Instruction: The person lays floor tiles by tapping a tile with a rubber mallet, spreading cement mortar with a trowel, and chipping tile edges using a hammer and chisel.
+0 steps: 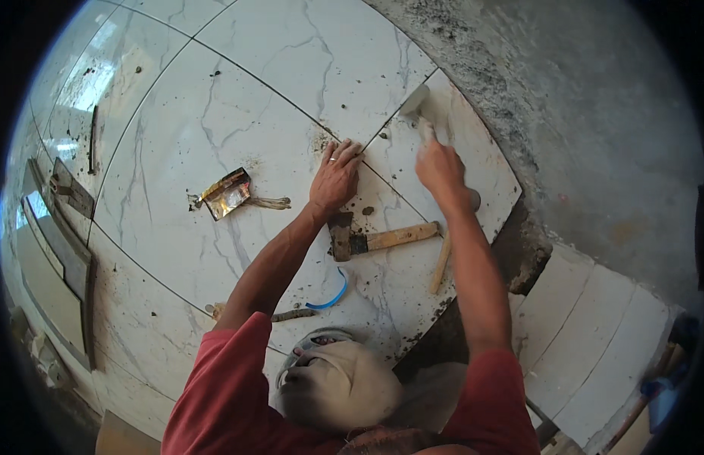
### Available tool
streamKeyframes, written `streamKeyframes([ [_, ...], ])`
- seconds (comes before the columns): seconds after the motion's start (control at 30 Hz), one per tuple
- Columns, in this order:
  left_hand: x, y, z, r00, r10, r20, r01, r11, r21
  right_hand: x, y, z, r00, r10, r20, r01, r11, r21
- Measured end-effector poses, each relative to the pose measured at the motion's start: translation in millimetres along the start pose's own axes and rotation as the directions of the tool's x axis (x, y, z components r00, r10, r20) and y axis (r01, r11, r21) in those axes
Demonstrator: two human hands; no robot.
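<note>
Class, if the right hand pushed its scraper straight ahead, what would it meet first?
The scraper in the right hand would probably first meet the dark joint between the tiles, at or just beyond its front edge; its height above them is unclear.

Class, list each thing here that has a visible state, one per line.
White grey-veined glossy tiles, dirt-speckled
Grey flat-bladed scraper, held
Right hand, closed around scraper
Left hand, open, palm down on tiles
Wooden-handled, dark-headed hammer, lying flat
Shiny gold rectangular packet, wrinkled
Thin blue strip, curved
</note>
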State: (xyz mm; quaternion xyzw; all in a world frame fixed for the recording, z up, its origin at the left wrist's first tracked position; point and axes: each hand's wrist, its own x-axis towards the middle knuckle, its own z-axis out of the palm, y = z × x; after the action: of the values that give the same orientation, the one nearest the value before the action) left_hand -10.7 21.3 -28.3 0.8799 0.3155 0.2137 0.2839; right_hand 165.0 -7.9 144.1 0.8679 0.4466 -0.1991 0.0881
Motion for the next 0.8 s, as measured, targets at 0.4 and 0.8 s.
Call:
streamKeyframes([
  [0.4,-15,-15,2,0.969,-0.182,-0.166,0.124,0.942,-0.312,-48,-30,5,0.993,-0.089,0.084,0.079,0.991,0.110],
  [0.8,-10,-3,12,0.981,-0.064,-0.186,0.026,0.979,-0.200,-62,-6,12,0.993,-0.091,0.074,0.073,0.975,0.211],
])
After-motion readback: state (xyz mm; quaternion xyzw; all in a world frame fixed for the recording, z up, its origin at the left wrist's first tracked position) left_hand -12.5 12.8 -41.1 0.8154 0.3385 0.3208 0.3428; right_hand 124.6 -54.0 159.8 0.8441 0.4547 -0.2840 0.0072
